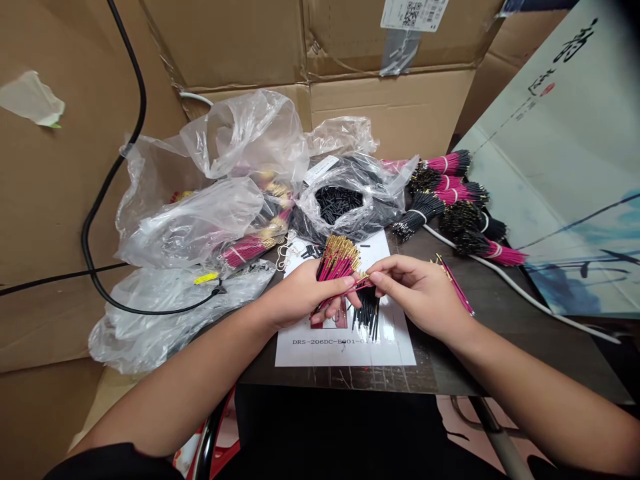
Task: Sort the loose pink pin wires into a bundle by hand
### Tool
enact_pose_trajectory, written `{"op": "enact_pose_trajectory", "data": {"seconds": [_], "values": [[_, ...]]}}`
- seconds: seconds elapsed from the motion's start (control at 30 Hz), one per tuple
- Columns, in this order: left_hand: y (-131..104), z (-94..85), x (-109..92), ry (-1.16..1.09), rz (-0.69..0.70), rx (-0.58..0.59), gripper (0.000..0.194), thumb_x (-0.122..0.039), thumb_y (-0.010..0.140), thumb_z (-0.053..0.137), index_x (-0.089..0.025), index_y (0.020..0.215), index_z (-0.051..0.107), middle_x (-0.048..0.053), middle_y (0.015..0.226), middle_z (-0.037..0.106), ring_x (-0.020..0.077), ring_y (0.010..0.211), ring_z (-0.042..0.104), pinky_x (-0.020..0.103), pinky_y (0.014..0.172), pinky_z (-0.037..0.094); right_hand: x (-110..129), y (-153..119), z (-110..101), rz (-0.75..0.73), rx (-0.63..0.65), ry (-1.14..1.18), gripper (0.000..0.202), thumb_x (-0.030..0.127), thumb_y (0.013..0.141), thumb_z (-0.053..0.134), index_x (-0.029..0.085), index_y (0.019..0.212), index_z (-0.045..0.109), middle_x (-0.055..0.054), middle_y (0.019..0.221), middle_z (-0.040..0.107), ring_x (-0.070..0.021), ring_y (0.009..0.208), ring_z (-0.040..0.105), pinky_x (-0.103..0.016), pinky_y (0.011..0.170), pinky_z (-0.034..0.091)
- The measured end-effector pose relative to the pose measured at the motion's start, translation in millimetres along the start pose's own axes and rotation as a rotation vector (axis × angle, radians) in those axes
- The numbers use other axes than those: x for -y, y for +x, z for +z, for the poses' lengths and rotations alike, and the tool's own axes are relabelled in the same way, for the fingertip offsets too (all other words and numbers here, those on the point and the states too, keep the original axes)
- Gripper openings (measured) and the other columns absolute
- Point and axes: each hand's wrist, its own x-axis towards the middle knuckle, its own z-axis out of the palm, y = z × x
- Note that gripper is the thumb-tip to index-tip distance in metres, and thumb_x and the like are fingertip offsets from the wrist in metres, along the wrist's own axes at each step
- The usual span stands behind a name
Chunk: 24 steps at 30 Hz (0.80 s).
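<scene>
My left hand [305,293] is closed around a bundle of magenta wires [339,260] with gold-coloured metal ends that fan upward. Between its thumb and fingers one wire sticks out to the right. The fingertips of my right hand [415,290] pinch the gold end of that wire; whether a small sleeve is on it is too small to tell. Beneath the hands lie loose black wires [367,313] with silvery tips, on a printed white sheet [345,353]. A few magenta wires [456,285] rest on the table beyond my right hand.
An opened plastic bag of short black tubes [337,203] stands behind the hands. Clear bags [195,220] with more wires fill the left. Tied wire bundles [450,193] lie at the back right, near a white cable [500,270]. A black cable [90,220] hangs at left; cardboard [385,107] walls the back.
</scene>
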Motion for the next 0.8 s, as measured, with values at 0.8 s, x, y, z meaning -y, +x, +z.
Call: {"op": "enact_pose_trajectory", "data": {"seconds": [0.8], "values": [[1.0, 7.2, -1.0, 0.130, 0.062, -0.101, 0.036, -0.046, 0.090, 0.071, -0.012, 0.084, 0.063, 0.002, 0.054, 0.063, 0.0140, 0.041, 0.061, 0.020, 0.036, 0.047, -3.5, -0.7, 12.0, -0.013, -0.036, -0.016, 0.028, 0.042, 0.089, 0.074, 0.021, 0.107, 0.075, -0.006, 0.088, 0.078, -0.0200, 0.076, 0.072, -0.036, 0.072, 0.058]]}}
